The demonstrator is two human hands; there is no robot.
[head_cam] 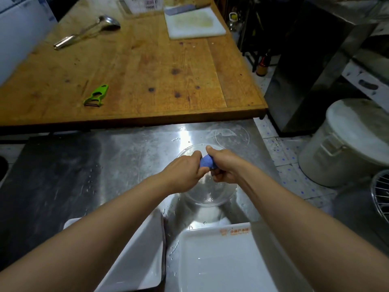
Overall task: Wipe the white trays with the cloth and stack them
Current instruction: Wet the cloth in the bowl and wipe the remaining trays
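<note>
A bunched blue cloth [206,161] is gripped from both sides, my left hand [184,171] on its left end and my right hand [225,166] on its right end. Both hands hover over a clear glass bowl [208,194] on the steel counter. Near the bottom edge lies a stack of white trays [145,260] on the left, partly under my left forearm. A single wet white tray [219,262] with an orange logo lies to its right, partly under my right forearm.
A wet steel counter [126,157] holds the bowl and trays. Beyond it stands a wooden table [147,70] with a green peeler [96,95], a ladle [88,30] and a white cutting board [194,23]. A lidded white bucket [347,144] and a wire rack [381,192] stand at right.
</note>
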